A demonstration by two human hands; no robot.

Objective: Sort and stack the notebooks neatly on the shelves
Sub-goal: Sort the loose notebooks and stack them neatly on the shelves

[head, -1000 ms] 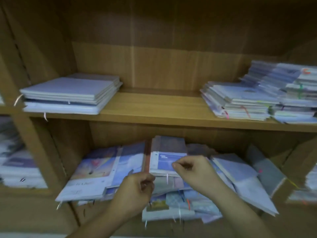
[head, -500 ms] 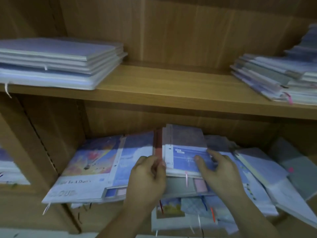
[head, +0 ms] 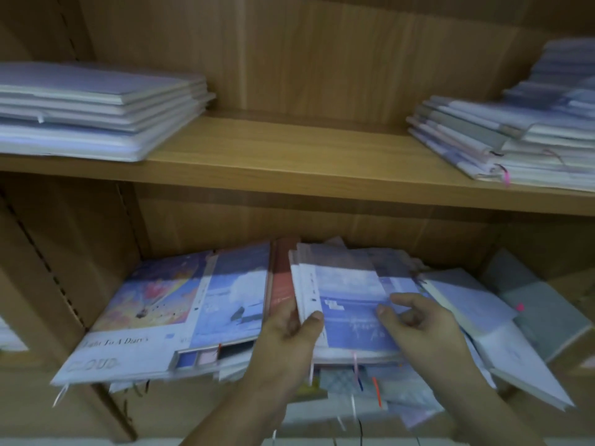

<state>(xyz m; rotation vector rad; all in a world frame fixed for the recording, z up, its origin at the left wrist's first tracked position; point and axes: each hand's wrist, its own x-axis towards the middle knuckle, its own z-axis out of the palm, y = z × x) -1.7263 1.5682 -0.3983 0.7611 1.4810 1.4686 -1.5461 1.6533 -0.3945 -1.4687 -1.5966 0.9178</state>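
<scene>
the left hand [head: 289, 336] is now pinching the blue notebook bundle [head: 349, 300] by its spine; the right hand [head: 425, 326], flat before, is resting half-curled on its cover, gripping nothing. the bundle is topping the lower-shelf jumble [head: 386, 394], seemingly getting pulled free.

Blue notebook [head: 351, 317], tan shelf [head: 289, 156] (woodgrain).

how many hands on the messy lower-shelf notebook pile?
2. The left hand grips the left edge of the blue-covered, white-spined notebook on top of the pile, thumb on its cover. The right hand rests on the same cover, further right. No others visible.
</scene>
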